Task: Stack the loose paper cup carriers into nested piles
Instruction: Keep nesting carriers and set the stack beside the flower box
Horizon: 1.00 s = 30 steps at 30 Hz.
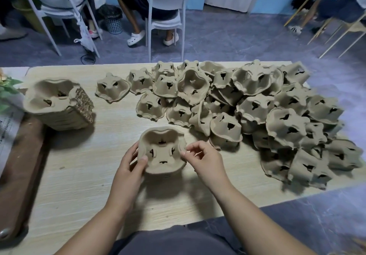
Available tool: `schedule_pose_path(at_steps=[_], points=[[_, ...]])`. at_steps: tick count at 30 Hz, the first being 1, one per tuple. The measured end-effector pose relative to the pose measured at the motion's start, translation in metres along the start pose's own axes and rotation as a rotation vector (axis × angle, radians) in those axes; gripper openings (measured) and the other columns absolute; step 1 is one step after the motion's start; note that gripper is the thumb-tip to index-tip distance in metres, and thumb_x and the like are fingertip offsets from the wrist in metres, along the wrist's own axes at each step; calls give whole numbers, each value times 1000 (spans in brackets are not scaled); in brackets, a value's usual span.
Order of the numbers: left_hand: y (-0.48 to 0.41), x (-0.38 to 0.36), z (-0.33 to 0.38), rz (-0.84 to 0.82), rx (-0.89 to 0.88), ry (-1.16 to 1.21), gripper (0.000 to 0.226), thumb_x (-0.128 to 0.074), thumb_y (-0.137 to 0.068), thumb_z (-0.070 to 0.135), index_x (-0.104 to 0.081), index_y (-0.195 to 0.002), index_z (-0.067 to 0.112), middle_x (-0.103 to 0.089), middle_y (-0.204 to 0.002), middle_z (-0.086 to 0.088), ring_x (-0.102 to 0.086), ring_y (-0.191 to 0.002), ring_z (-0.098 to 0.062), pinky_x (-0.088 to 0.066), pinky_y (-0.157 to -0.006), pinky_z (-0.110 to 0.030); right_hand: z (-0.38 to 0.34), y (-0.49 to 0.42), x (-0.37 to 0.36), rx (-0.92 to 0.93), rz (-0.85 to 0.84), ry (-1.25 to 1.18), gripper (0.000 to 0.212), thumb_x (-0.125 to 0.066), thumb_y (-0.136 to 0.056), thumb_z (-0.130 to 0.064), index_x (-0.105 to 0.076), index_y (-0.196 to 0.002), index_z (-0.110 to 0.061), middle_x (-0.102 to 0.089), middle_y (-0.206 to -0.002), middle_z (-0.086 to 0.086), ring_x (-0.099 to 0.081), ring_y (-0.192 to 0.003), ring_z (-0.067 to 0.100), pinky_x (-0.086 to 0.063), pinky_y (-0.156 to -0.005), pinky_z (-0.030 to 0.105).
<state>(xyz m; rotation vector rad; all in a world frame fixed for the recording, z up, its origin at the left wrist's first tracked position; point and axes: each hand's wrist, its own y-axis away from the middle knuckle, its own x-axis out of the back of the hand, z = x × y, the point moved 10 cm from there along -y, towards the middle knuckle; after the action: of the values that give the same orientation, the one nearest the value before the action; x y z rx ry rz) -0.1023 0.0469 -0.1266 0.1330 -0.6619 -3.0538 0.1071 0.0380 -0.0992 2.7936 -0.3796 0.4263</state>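
One small carrier pile point(162, 155) sits mid-frame on the desk point(79, 165), left hand point(132, 161) gripping its side, right hand point(204, 156) pinching its rim.

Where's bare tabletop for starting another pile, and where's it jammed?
Widest bare table lies between the tall nested stack at left and the small pile the left hand grips. Another strip runs along the near edge, left of that forearm. A narrower gap separates that stack from the loose heap. The right half is crowded with that heap.
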Motion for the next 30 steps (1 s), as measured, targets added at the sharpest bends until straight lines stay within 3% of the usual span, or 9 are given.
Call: schedule_pose_path(at_steps=[2, 5, 9, 12, 17, 21, 25, 27, 30], points=[[0, 0, 1, 2, -7, 3, 35, -52, -97, 15, -53, -111, 47, -59, -119, 19, -58, -104, 1, -46, -76, -22, 2, -10, 16, 53, 42, 64, 18, -71, -82, -15, -61, -74, -27, -59, -67, -12, -50, -57, -2, -40, -60, 15], [1, 0, 1, -3, -4, -3, 36, -52, -97, 16, -54, -109, 49, -58, -117, 20, -57, -105, -1, -47, -77, -24, 9, -32, 61, 134, 199, 378, 9, -70, -83, -18, -66, -91, -20, -61, -89, -5, -54, -79, 3, -42, -73, 20], [1, 2, 1, -2, -14, -31, 37, -53, -96, 17, -54, -108, 52, -58, -116, 22, -58, -105, 0, -47, -87, -27, 28, -60, 102, 102, 279, 715, 29, -73, -78, -26, -64, -104, -17, -55, -109, 3, -50, -106, 22, -41, -78, 30], [1, 1, 2, -9, -19, -33, 36, -53, -96, 18, -53, -108, 52, -58, -116, 22, -57, -106, 1, -45, -77, -21, 35, -69, 105, 103, 251, 818, 27, -74, -77, -27, -65, -101, -16, -54, -108, 1, -50, -105, 22, -46, -72, 33], [-1, 1, 2, -18, -27, -47, 37, -54, -96, 19, -53, -108, 54, -58, -115, 24, -57, -108, 0, -45, -78, -22, 26, -68, 103, 210, 286, 877, 13, -68, -84, -25, -66, -83, -12, -57, -93, 0, -56, -90, 21, -40, -62, 29], [-3, 2, -1, -15, -29, -56, 37, -54, -96, 19, -53, -108, 55, -58, -116, 22, -57, -110, -3, -46, -84, -26, 3, -48, 124, 251, 392, 637, 11, -69, -84, -21, -62, -79, -13, -56, -78, -5, -54, -75, 16, -33, -64, 21], [-4, 4, -4, -7, -33, -74, 37, -54, -96, 22, -52, -111, 56, -58, -121, 20, -56, -116, -7, -46, -96, -33, -11, -16, 137, 209, 419, 269, 19, -70, -83, -17, -57, -72, -24, -61, -69, -1, -56, -64, 15, -42, -63, 16], [-4, 5, -5, -2, -32, -86, 38, -55, -96, 23, -53, -110, 58, -58, -122, 20, -56, -117, -8, -45, -102, -38, -2, -5, 133, 120, 379, 72, 17, -69, -84, -14, -57, -75, -21, -62, -67, 2, -57, -59, 18, -47, -61, 24], [-4, 6, -5, 2, -37, -101, 40, -55, -96, 24, -54, -106, 62, -59, -121, 20, -57, -116, -8, -44, -104, -42, 33, 7, 106, -93, 274, -276, 18, -63, -85, 1, -51, -82, -12, -62, -61, 1, -59, -51, 10, -51, -52, 20]])
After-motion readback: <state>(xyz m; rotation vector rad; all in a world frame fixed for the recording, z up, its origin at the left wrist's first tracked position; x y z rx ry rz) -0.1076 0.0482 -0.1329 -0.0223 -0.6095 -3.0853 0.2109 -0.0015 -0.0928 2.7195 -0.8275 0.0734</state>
